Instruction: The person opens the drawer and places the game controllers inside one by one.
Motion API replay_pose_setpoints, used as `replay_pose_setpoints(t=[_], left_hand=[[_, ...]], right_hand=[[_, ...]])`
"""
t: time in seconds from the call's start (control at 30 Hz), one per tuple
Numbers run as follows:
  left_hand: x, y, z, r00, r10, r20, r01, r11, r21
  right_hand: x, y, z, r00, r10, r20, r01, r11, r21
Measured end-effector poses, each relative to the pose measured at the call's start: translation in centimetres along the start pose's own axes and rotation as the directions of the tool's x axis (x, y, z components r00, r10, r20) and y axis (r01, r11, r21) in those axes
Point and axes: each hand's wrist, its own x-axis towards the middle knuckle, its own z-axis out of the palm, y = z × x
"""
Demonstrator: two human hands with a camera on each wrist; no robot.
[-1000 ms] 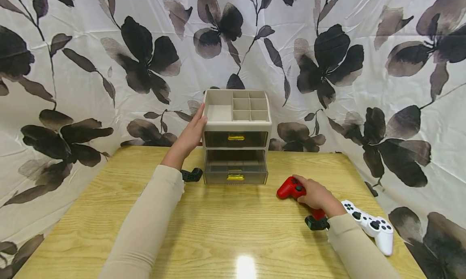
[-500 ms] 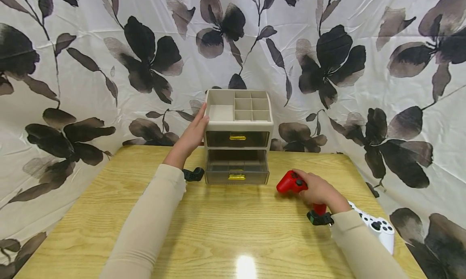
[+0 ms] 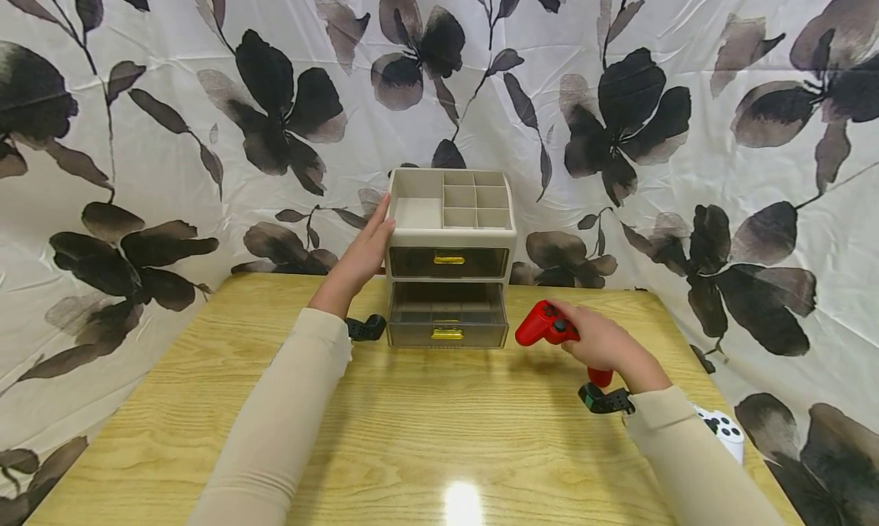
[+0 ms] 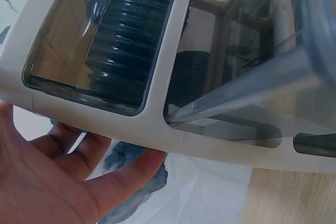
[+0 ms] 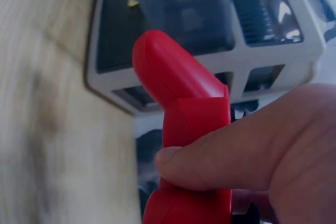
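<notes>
A red game controller (image 3: 545, 324) is gripped in my right hand (image 3: 597, 341), raised over the table to the right of the drawer organizer. In the right wrist view my thumb (image 5: 210, 166) presses on the red controller (image 5: 173, 74), whose one grip points up toward the organizer. My left hand (image 3: 357, 259) rests against the left side of the cream drawer organizer (image 3: 449, 238). Its lower drawer (image 3: 446, 335) is pulled out; the upper drawer (image 3: 449, 263) is pushed in. In the left wrist view the fingers of the left hand (image 4: 68, 182) touch the organizer's side wall (image 4: 152, 135).
A white game controller (image 3: 724, 434) lies at the table's right side, partly hidden by my right sleeve. Open compartments (image 3: 474, 198) form the organizer's top. Floral cloth (image 3: 481, 91) hangs behind the wooden table (image 3: 412, 434).
My right hand has lifted the red controller from the table and carried it up and slightly forward, toward the organizer. The left hand stays at the organizer's side.
</notes>
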Motion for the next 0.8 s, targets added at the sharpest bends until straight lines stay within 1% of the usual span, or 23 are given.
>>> replay_pose_setpoints(t=[0.13,0.27,0.37,0.53,0.67,0.8], left_hand=[[0.2,0.0,-0.1,1.0,-0.012,0.006,0.012,1.0,-0.006],[1.8,-2.0,-0.3,1.0,0.004,-0.01,-0.004,1.0,-0.008],[2.8,-3.3,-0.3,0.999,0.021,-0.025,-0.021,1.0,-0.004],[2.8,-3.3,-0.3,0.999,0.024,-0.026,-0.024,1.0,-0.003],[2.8,-3.3,-0.3,0.999,0.023,-0.03,-0.023,1.0,-0.003],[2.8,-3.3,-0.3,0.999,0.02,-0.034,-0.02,1.0,-0.005]], right_hand=[[-0.2,-0.7,-0.8,0.999,-0.016,-0.028,0.016,1.0,-0.002],[-0.2,-1.3,-1.6,0.998,-0.033,-0.061,0.032,0.999,-0.015],[-0.3,-1.7,-2.2,0.996,-0.03,-0.082,0.027,0.999,-0.026],[-0.3,-2.4,-3.2,0.992,-0.031,-0.125,0.026,0.999,-0.041],[-0.2,-2.9,-3.8,0.986,-0.056,-0.157,0.047,0.997,-0.059],[-0.1,-3.6,-4.4,0.983,-0.073,-0.17,0.061,0.995,-0.075]])
